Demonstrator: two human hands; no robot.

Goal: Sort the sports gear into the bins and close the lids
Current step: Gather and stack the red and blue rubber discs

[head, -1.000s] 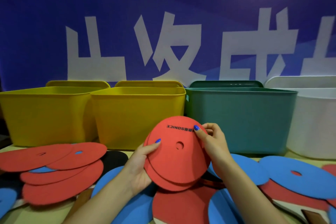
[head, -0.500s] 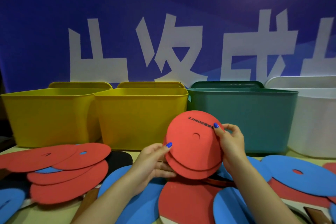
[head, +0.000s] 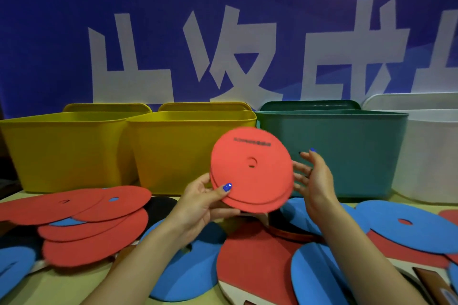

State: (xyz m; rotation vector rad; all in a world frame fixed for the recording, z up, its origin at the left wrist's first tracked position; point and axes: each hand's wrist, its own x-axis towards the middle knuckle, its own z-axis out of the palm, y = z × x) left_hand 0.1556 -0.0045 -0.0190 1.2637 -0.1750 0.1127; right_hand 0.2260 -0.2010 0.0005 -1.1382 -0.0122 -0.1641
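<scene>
left hand (head: 205, 202) grips red discs (head: 251, 168); right hand (head: 313, 178) open beside.

Red disc (head: 250, 168), above the left-hand grip: one line of black print, blurred, unreadable. Blue banner (head: 223, 20) behind: large white characters, possibly "次成", cropped.

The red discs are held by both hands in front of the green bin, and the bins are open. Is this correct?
Not quite. In the head view only the left hand grips the red discs; the right hand is open beside them, not gripping. They are in front of the green bin, and the bins are open.
</scene>
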